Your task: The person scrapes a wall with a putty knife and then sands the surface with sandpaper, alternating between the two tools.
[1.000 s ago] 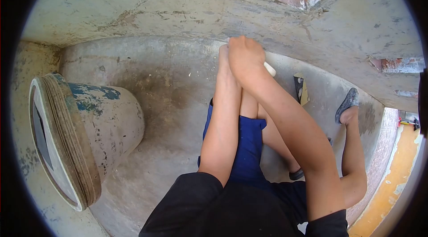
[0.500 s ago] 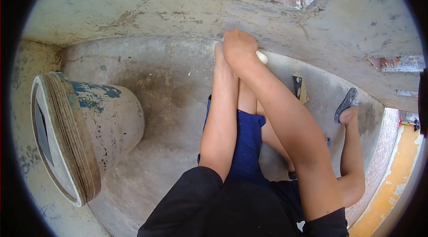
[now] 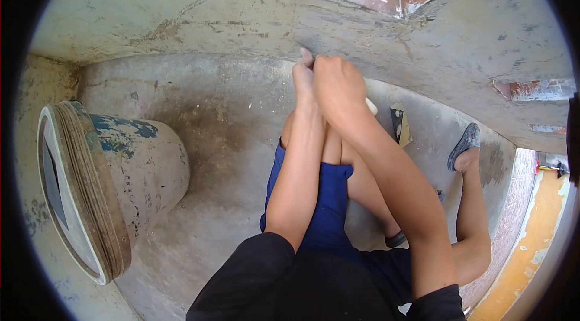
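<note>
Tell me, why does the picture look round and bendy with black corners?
Head view: a fisheye lens bends the wall and bucket and leaves black corners; daylight is soft, brightest at the yellow strip; the hands look sharp, not blurred.

rough, matt plastered wall (image 3: 181, 12) with flaking paint; dusty concrete floor (image 3: 229, 139); paint-chipped bucket (image 3: 139, 158); smooth pale wooden-looking tool handle (image 3: 370, 106).
</note>
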Demonstrator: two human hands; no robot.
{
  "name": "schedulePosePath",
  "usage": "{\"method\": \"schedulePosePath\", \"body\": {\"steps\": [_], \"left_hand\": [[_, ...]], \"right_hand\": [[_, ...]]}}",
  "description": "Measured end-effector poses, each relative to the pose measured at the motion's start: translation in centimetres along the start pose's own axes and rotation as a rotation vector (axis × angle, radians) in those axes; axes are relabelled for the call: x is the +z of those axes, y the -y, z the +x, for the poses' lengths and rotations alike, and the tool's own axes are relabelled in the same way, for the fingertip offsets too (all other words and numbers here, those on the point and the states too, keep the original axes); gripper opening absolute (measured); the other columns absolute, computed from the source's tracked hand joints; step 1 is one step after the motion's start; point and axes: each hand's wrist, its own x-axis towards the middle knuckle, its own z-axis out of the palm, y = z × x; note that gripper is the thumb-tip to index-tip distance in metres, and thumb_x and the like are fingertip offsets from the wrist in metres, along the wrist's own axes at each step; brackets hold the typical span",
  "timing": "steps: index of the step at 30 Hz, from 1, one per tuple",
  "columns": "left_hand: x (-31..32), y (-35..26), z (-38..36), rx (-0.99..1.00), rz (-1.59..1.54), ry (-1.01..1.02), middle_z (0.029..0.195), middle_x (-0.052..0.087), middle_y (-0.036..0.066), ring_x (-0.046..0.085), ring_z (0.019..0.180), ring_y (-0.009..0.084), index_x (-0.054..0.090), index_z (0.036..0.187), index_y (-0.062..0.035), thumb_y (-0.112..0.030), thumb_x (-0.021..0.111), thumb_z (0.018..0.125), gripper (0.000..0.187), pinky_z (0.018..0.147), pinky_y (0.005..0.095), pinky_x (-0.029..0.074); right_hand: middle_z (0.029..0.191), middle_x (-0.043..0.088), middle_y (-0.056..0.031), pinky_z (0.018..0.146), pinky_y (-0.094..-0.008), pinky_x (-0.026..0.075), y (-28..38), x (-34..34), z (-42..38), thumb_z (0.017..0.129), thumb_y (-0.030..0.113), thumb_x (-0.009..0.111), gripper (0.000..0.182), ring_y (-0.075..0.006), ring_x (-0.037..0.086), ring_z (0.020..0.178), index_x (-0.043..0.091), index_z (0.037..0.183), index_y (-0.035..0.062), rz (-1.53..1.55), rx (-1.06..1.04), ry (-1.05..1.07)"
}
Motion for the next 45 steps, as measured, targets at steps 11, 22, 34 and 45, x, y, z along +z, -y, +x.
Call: {"method": "schedulePosePath", "body": {"steps": [11, 22, 34, 45], "left_hand": [[1.8, -0.4, -0.3, 0.094, -0.005, -0.090, 0.074, 0.060, 0.008, 0.057, 0.070, 0.0218, 0.056, 0.075, -0.0074, -0.046, 0.042, 0.104, 0.050, 0.067, 0.0373, 0.047], [1.0, -1.8, -0.2, -0.016, -0.071, -0.050, 0.094, 0.066, 0.009, 0.061, 0.090, 0.0219, 0.063, 0.100, -0.0035, -0.043, 0.048, 0.103, 0.043, 0.083, 0.0358, 0.048], [2.3, -0.6, 0.0, 0.169, -0.082, -0.145, 0.092, 0.066, 0.009, 0.061, 0.087, 0.0213, 0.063, 0.096, -0.0060, -0.043, 0.050, 0.102, 0.039, 0.082, 0.0345, 0.047], [0.7, -2.0, -0.7, 0.045, -0.001, -0.058, 0.086, 0.065, 0.010, 0.061, 0.085, 0.0224, 0.062, 0.089, -0.0065, -0.044, 0.048, 0.102, 0.043, 0.081, 0.0367, 0.048]], "right_hand": [[0.082, 0.069, -0.0261, 0.069, -0.0454, 0.058, -0.5, 0.2, -0.3, 0.083, 0.007, 0.058, 0.012, -0.0402, 0.071, 0.076, 0.066, 0.086, -0.0021, 0.155, -0.057, -0.109], [0.088, 0.072, -0.0214, 0.070, -0.0410, 0.060, 0.8, -1.0, 0.5, 0.091, 0.013, 0.057, 0.021, -0.0357, 0.073, 0.082, 0.071, 0.088, -0.0023, 0.181, -0.096, -0.015], [0.086, 0.073, -0.0199, 0.069, -0.0400, 0.060, 0.2, -1.2, 0.3, 0.091, 0.015, 0.059, 0.022, -0.0338, 0.074, 0.081, 0.073, 0.087, -0.0012, 0.149, -0.065, -0.024], [0.086, 0.072, -0.0197, 0.070, -0.0398, 0.060, 1.6, -0.8, 0.5, 0.100, 0.022, 0.050, 0.034, -0.0330, 0.073, 0.083, 0.073, 0.086, 0.0016, 0.115, -0.093, -0.009]]}}
